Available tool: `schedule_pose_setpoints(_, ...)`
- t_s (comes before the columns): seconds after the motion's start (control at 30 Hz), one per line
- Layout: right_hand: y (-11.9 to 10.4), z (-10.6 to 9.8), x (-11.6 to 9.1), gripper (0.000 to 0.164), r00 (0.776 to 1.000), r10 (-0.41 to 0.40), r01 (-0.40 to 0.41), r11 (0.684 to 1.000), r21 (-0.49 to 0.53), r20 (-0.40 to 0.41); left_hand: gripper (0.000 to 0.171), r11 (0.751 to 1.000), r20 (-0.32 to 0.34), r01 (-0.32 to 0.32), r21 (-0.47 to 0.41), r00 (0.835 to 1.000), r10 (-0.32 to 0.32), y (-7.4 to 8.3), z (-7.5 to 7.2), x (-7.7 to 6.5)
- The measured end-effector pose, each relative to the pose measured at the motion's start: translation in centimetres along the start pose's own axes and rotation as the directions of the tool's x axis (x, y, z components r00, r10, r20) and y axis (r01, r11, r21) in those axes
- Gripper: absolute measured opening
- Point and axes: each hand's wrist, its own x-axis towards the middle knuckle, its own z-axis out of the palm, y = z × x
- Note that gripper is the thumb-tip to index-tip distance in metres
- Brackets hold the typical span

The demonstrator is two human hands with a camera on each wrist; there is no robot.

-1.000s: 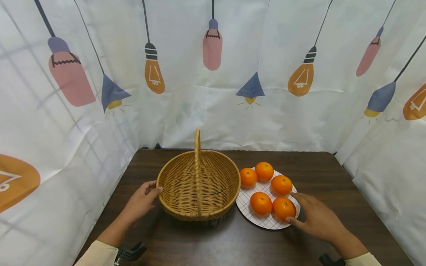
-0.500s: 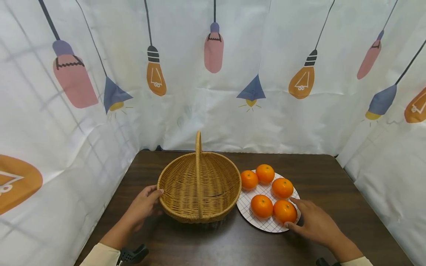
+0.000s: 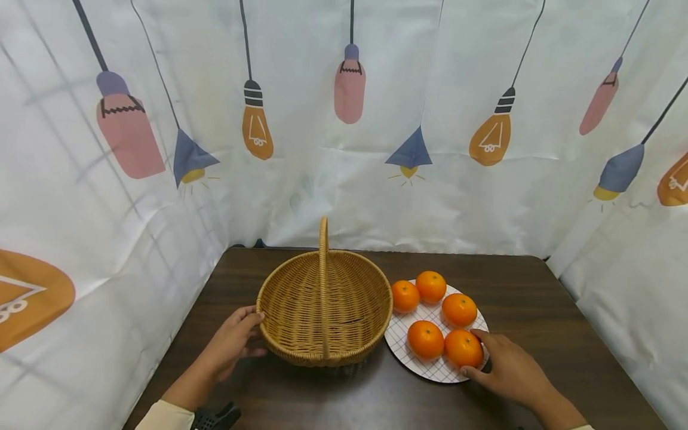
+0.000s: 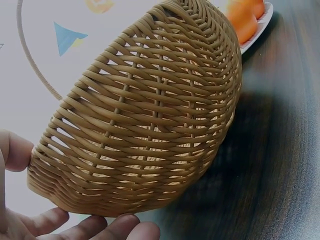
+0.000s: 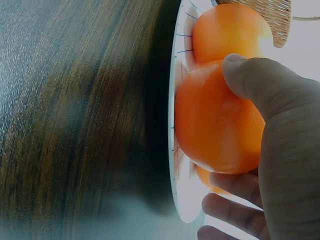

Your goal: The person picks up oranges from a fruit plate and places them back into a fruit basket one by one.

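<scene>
A woven wicker basket (image 3: 290, 352) with a tall arched handle stands left of the middle on the dark table. My left hand (image 3: 232, 340) holds its left rim, thumb on the rim and fingers under the outer side, as the left wrist view also shows. To the basket's right, several oranges lie on a white checked plate (image 3: 398, 343). My right hand (image 3: 510, 367) is around the front right orange (image 3: 463, 348), thumb on its near side and fingers on its far side. In the right wrist view, the thumb presses on this orange (image 5: 217, 120), which still sits on the plate.
The dark wood table (image 3: 322, 406) ends at a white curtain (image 3: 344, 197) printed with lamps and bulbs, which also runs along both sides. Another orange (image 3: 425, 340) sits just left of the gripped one. The plate's left edge lies close to the basket.
The whole head view has shifted slightly downward. My right hand's fingers and thumb have closed in on the front right orange. The left hand stays at the basket rim.
</scene>
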Motion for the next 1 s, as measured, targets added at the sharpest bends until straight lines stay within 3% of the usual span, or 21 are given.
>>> schedule_pose_setpoints(0.57, 0.2, -1.3, 0.0, 0.087, 0.998, 0.003, -0.001, 1.0, 0.019, -0.063, 0.06, 0.998, -0.026, -0.009, 0.065, 1.0, 0.011, -0.2, -0.3, 0.1)
schedule_pose_setpoints(1.0, -1.0, -4.2, 0.9, 0.085, 0.986, -0.092, 0.092, 0.996, -0.001, -0.137, 0.055, 0.998, -0.05, -0.012, 0.065, 0.999, 0.016, 0.1, -0.1, 0.0)
